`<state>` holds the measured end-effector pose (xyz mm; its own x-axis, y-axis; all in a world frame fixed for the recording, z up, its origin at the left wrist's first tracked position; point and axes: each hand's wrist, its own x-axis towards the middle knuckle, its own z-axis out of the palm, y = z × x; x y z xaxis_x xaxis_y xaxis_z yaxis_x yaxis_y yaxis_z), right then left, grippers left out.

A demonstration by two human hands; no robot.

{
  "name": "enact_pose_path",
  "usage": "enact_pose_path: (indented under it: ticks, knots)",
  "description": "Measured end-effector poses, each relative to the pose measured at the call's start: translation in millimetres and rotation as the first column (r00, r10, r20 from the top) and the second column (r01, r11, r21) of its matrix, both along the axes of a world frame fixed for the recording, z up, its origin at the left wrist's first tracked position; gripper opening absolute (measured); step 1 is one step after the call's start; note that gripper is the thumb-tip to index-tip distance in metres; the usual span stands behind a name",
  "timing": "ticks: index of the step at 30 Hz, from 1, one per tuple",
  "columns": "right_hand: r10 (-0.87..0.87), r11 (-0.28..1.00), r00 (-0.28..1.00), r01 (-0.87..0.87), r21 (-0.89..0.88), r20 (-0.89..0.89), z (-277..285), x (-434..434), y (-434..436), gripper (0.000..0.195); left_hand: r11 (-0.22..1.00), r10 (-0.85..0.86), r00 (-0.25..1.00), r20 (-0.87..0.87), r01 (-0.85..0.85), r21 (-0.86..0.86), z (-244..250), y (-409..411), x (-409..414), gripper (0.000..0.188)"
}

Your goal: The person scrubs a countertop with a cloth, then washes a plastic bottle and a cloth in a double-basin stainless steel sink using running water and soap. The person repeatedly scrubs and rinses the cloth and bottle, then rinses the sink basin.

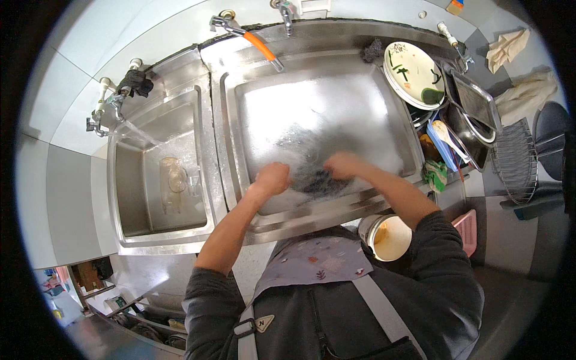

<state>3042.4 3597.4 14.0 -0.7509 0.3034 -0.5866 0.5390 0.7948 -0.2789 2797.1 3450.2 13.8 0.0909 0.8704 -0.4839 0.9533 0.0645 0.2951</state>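
Both my hands are over the near part of a wide stainless-steel sink basin (pixel 407 148), whose inside looks bright and cloudy. My left hand (pixel 273 177) has curled fingers and is at the left of a dark, blurred patch (pixel 324 182). My right hand (pixel 344 165) is at the right of that patch, its fingers bent and smeared by motion. Whether the patch is a dark cloth or a reflection in water cannot be told, nor whether either hand grips anything. Above the basin's far side hangs a tap with an orange hose (pixel 263 47).
Water runs from a left wall tap (pixel 116 105) into a smaller steel basin (pixel 130 193). Stacked plates (pixel 411 67), steel trays (pixel 474 96) and a green-white cloth (pixel 435 175) crowd the right side. Below the front rim stands a white bucket (pixel 400 238); a wire rack (pixel 515 162) is farther right.
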Motion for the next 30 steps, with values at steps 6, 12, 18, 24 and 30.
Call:
enact_pose_path:
  ticks: [6,12,18,24,30]
  knots:
    - [-0.142,0.888,0.987,0.158,0.431,-0.07,-42.3,117.8,60.0,0.024,0.998,-0.059,0.996,0.064,0.059,-0.004,-51.2,17.3,70.0,0.034]
    - [-0.25,0.952,0.963,0.227,0.206,0.096,20.7,115.3,52.0,0.021,0.978,-0.162,0.986,-0.047,0.154,-0.138,-98.5,-2.2,82.7,0.022]
    - [-0.342,0.892,0.938,0.342,0.294,-0.055,4.3,149.4,55.3,0.021,0.926,-0.036,0.992,-0.122,0.079,0.37,-61.4,2.6,49.2,0.022]
    - [-0.324,0.911,0.946,0.321,0.259,-0.034,-5.5,149.8,51.3,0.02,0.999,0.041,0.996,-0.076,-0.04,0.015,-96.0,35.6,31.5,0.024]
    - [-0.249,0.965,0.94,0.261,0.022,-0.235,-19.2,107.2,42.8,0.034,1.0,-0.015,0.998,-0.06,0.016,0.016,-174.0,34.4,28.3,0.043]
